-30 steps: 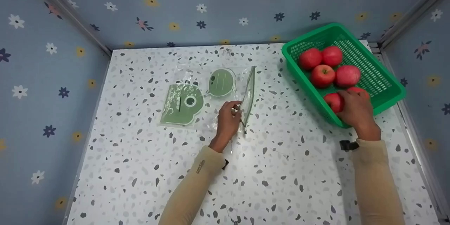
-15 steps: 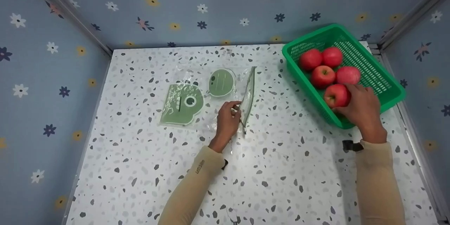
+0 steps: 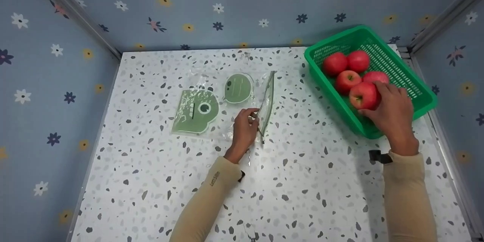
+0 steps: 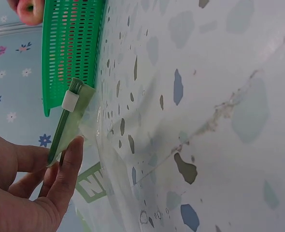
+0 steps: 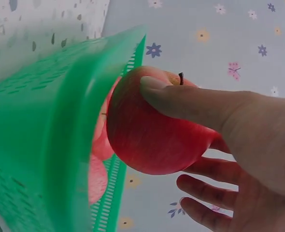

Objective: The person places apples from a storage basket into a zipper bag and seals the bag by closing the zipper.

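Note:
My right hand [image 3: 395,115] grips a red apple [image 3: 363,95] between thumb and fingers, raised to the rim of the green basket [image 5: 75,125]. Its stem [image 5: 181,77] shows beside the thumb in the right wrist view. Several other red apples [image 3: 347,82] lie in the basket. With thumb and fingers, my left hand [image 3: 245,128] pinches the mouth edge of a clear plastic slider bag [image 3: 239,89] printed with green cartoon shapes. In the left wrist view a white slider [image 4: 70,101] sits on the green zip strip [image 4: 60,130], and the bag's mouth edge stands up from the table.
The bag lies on a white speckled table [image 3: 287,211]. The basket stands at the table's back right corner, close to the flower-patterned walls [image 3: 242,7] around the back and sides.
My right hand has taken hold of an apple in the basket and lifted it up towards the rim. The left hand and the bag have stayed in place.

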`<state>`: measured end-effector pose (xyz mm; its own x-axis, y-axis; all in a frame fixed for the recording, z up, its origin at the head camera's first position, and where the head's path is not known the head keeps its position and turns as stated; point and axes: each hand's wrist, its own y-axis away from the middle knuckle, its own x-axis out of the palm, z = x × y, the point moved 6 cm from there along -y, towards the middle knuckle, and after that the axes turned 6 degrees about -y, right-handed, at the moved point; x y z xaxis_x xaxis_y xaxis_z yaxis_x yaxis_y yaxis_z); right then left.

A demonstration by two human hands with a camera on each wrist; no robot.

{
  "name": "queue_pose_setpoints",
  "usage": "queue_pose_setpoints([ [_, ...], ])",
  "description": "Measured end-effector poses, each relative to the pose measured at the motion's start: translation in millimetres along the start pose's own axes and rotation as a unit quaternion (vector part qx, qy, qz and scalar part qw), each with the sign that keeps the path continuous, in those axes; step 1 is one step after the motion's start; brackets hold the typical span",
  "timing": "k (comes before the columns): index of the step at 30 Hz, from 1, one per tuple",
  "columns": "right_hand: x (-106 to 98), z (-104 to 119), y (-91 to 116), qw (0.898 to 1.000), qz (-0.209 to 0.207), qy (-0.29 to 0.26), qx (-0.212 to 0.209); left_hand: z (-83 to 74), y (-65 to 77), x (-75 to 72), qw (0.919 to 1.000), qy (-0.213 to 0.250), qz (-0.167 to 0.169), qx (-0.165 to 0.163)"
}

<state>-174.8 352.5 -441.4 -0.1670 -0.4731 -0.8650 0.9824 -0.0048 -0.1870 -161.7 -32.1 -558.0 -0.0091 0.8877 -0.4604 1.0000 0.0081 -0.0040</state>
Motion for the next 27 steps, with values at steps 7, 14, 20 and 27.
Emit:
queue_pose_setpoints([
  [7,-3,21,2,0.999,-0.037,-0.012,-0.033,-0.1,-0.3,-0.3,1.0,-0.002,-0.002,-0.004],
  [14,0,38,2,0.997,-0.052,-0.013,-0.062,-0.2,-1.3,-0.6,1.0,0.001,0.005,-0.004],
  [20,11,51,5,0.995,-0.047,-0.001,-0.092,0.6,-2.1,-0.5,0.9999,0.004,0.011,-0.008],
  [27,31,69,8,0.993,-0.033,-0.007,-0.112,1.1,-5.6,0.9,0.9999,0.002,0.011,-0.006],
])
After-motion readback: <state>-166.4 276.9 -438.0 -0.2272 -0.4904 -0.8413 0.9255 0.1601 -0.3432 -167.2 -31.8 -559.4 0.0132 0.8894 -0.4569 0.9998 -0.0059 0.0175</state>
